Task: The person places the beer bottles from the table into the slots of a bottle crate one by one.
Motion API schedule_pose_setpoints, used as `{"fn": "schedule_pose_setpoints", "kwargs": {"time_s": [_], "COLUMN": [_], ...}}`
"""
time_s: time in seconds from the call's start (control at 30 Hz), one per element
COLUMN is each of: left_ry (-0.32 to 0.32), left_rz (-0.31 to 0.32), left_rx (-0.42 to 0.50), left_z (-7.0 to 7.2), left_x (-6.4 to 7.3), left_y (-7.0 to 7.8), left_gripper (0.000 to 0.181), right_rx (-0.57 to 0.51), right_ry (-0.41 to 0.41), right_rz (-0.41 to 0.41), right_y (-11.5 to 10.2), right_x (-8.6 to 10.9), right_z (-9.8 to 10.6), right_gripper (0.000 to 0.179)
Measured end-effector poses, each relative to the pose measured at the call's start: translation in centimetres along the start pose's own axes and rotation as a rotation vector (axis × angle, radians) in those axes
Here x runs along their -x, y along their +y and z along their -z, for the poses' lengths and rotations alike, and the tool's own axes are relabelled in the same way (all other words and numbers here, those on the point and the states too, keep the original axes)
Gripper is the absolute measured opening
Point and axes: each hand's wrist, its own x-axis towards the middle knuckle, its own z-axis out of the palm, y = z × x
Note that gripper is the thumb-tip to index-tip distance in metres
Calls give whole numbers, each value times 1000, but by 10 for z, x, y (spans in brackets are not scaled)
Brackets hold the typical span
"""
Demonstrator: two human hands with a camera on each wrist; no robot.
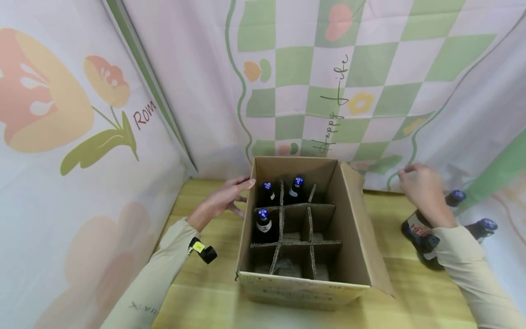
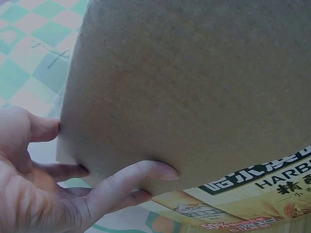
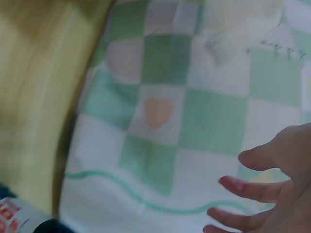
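Note:
My left hand [image 1: 223, 201] is at the left wall of an opened cardboard box [image 1: 304, 290]. In the left wrist view its spread fingers touch the brown flap [image 2: 194, 87] folded down on that side. Three dark beer bottles with blue caps stand in the box: one at back left [image 1: 268, 194], one at back middle [image 1: 297, 189] and one below the first [image 1: 264, 226]. My right hand [image 1: 423, 189] is raised, empty, above the bottles on the right, its fingers loosely bent; in the right wrist view they are spread. The thumb is partly hard to make out.
Cardboard dividers [image 1: 281, 219] split the box into several cells. To the right stand three more beer bottles [image 1: 417, 228], partly behind my right forearm. The box's right flap [image 1: 365, 228] sticks outward. Patterned curtains [image 1: 308, 68] hang behind the wooden table [image 1: 197, 292].

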Motion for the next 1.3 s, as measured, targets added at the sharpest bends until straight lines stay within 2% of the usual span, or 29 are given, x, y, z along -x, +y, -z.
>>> {"fn": "schedule_pose_setpoints", "kwargs": {"time_s": [0.1, 0.23, 0.37, 0.43, 0.53, 0.6, 0.67, 0.8, 0.9, 1.13, 1.3], "left_ry": [3, 1, 2, 4, 7, 9, 10, 12, 9, 20, 13], "left_rz": [0, 0, 0, 2, 2, -1, -6, -5, -4, -9, -10], "left_rx": [4, 0, 0, 2, -1, -2, -5, -6, -3, -2, 0], "left_z": [1, 1, 0, 0, -2, -2, -2, -1, -1, 1, 2], "left_x": [-1, -1, -2, -3, -3, -3, -4, -3, -3, -2, -2], "left_y": [1, 1, 0, 0, 0, 0, 0, -1, -2, -4, -3], "left_gripper": [76, 76, 76, 76, 75, 75, 75, 75, 75, 75, 76], "right_rx": [40, 76, 61, 65, 104, 119, 113, 105, 45, -180, -212], "right_ry": [-22, -72, -61, -23, 42, 63, 71, 80, 142, 421, 539], "right_rz": [-41, -160, -242, -213, -122, -91, -105, -184, -205, -213, -182], "right_y": [18, 41, 59, 66, 73, 74, 74, 72, 71, 74, 85], "right_x": [4, 10, 14, 17, 19, 19, 16, 12, 10, 12, 11], "right_z": [0, 2, 2, 1, 2, 4, 3, -6, -15, -49, -69], "right_gripper": [52, 57, 48, 38, 20, 15, 15, 29, 41, 46, 46]}}
